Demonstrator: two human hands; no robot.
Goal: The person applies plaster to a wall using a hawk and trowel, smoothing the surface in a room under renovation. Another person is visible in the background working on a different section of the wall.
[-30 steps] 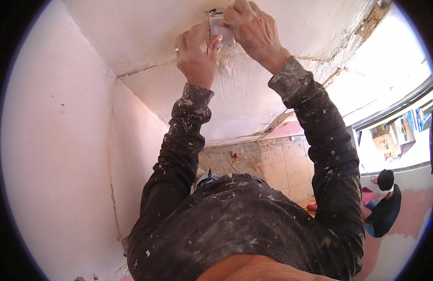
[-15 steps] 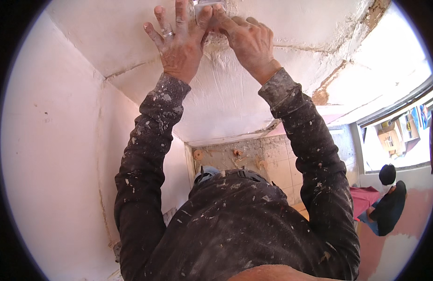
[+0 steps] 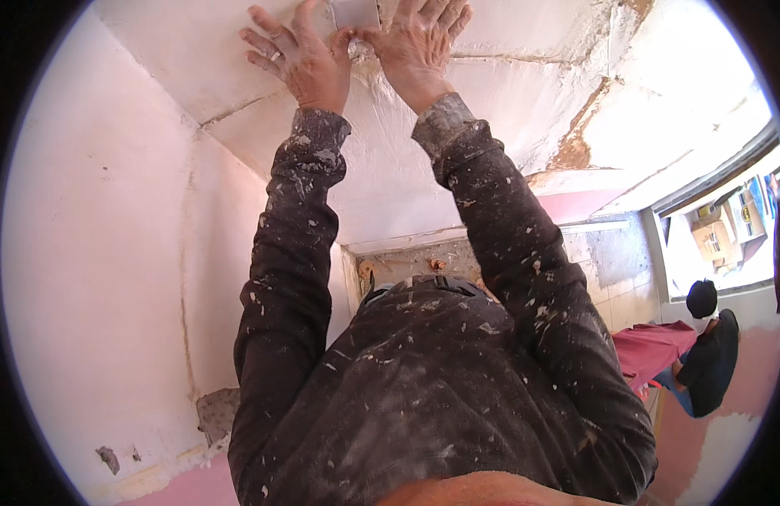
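Observation:
Both my arms reach up to a plastered white surface (image 3: 390,152). Between the hands, at the top edge, sits a small pale grey rectangular plate (image 3: 356,12), partly cut off by the frame. My left hand (image 3: 312,66), with a ring on one finger, lies against the plaster left of the plate, fingers spread. On the plate's other side my right hand (image 3: 413,59) rests with its fingers stretched out and a little apart. The two thumbs meet just below the plate's lower edge, by a rough patch of plaster (image 3: 363,52). Neither hand visibly grips anything.
A pinkish-white wall (image 3: 111,211) stands on my left. Cracks and a brown bare strip (image 3: 580,135) run across the plaster to the right. At the lower right is another person (image 3: 712,363) in dark clothing, near a window with cardboard boxes (image 3: 717,236) beyond it.
My right hand has moved left and its fingers have straightened out. Both thumbs have come off the plate's face to below its edge. The view has shifted slightly.

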